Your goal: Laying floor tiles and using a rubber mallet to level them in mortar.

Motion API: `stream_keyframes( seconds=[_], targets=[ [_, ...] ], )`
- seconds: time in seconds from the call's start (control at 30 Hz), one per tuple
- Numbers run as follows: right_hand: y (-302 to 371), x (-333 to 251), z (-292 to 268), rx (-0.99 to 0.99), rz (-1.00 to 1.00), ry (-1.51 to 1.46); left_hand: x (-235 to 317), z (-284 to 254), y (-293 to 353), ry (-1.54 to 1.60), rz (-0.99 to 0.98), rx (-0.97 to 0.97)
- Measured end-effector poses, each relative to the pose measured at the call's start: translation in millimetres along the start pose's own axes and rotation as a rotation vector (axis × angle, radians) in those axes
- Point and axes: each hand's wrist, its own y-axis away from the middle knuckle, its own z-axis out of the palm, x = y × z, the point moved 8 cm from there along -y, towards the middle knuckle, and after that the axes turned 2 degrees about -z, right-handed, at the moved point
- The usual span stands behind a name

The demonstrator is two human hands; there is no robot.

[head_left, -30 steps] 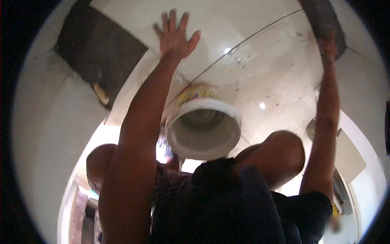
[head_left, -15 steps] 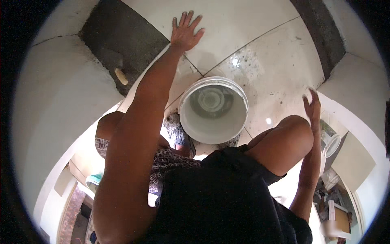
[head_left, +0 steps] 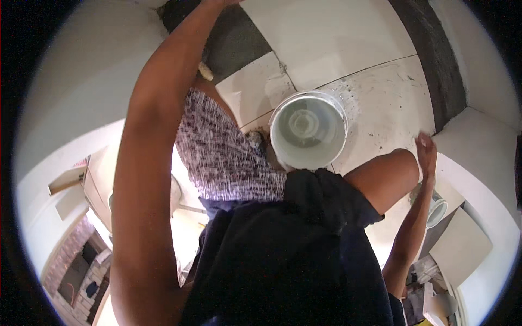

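My left arm stretches to the far edge of the view, where only the wrist and the base of my left hand (head_left: 222, 2) show; its fingers are cut off. At the right, my right hand (head_left: 426, 148) is raised beside the wall edge, just beyond my right knee. Its fingers look drawn in, but blur hides whether they close on anything. A white plastic bucket (head_left: 278, 133) stands upright on the tiles between my legs, partly filled with clear water. Neither hand touches it.
Large pale tiles (head_left: 337, 38) cover the floor, with grey specks and wet marks. Dark untiled patches lie at far left (head_left: 234, 49) and along the right wall (head_left: 435, 60). A yellowish oblong piece (head_left: 205, 71) lies by the left patch. Another white bucket (head_left: 436, 212) stands behind at right.
My left hand has gone from spread flat over the tile to mostly beyond the far edge. My left leg has swung forward into view. The right hand's spread fingers have drawn in.
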Motion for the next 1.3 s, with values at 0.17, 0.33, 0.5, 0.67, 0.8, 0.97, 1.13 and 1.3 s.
stream_keyframes(
  seconds=[0.17,0.33,0.5,0.67,0.8,0.97,1.13,1.3],
  targets=[
    [-108,-209,27,-0.176,-0.402,-0.138,105,-39,100,0.237,0.096,0.073],
    [-138,-332,158,-0.601,-0.691,0.127,93,-18,141,-0.116,0.051,-0.255],
    [-128,-371,264,-0.689,-0.821,0.474,83,-83,206,-0.053,0.028,0.101],
    [-115,-395,318,-0.931,-0.814,0.607,67,-111,281,-0.031,-0.168,0.003],
    [-131,-428,339,-0.948,-0.884,0.645,66,-122,304,-0.032,-0.204,-0.006],
    [-199,-536,269,0.209,-0.854,0.03,54,-110,306,-0.075,-0.173,-0.028],
    [-183,-595,252,-0.264,-0.663,-0.463,52,-55,237,-0.086,0.11,-0.16],
    [-106,-608,229,-0.117,-0.964,-0.155,77,41,241,-0.225,0.259,-0.518]
  ],
)
